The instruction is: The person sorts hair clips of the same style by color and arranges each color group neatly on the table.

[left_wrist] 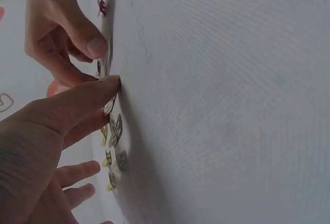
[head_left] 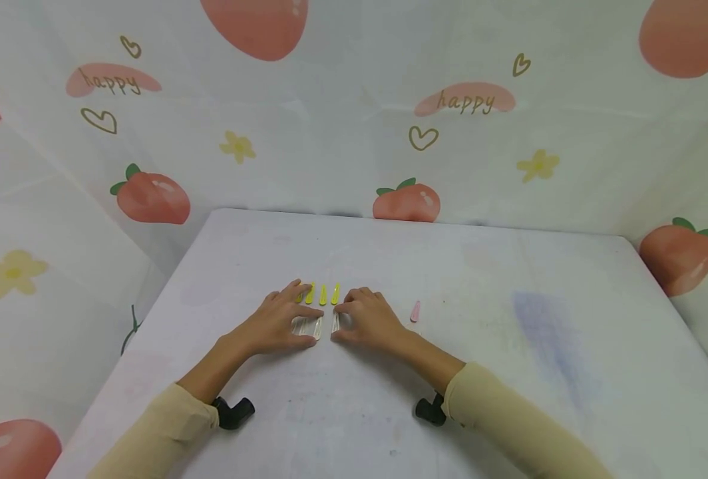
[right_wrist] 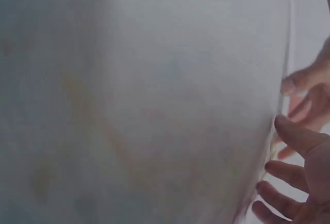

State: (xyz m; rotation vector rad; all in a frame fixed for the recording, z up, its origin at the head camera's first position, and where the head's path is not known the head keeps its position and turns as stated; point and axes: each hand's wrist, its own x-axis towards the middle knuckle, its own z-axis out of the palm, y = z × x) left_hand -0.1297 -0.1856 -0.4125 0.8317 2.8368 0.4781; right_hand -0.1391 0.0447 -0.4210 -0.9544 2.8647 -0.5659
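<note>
My left hand [head_left: 279,322] has its thumb and index finger at the two ends of a white hair clip [head_left: 319,327], pinching it lengthwise at the table. In the left wrist view that hair clip [left_wrist: 109,105] shows between thumb and index finger. Facing it, my right hand [head_left: 372,319] pinches another white hair clip [head_left: 335,322] the same way, thumb at the near end. More white hair clips [head_left: 301,326] lie under my left palm. Just beyond is a row of yellow hair clips [head_left: 323,295], its left end partly covered by left fingers. The right wrist view hides the clips.
A pink hair clip [head_left: 415,311] lies to the right of my right hand. The white table [head_left: 450,266] ends at a printed cloth backdrop [head_left: 330,133]. Black wrist-worn pieces [head_left: 234,413] protrude beside both cuffs.
</note>
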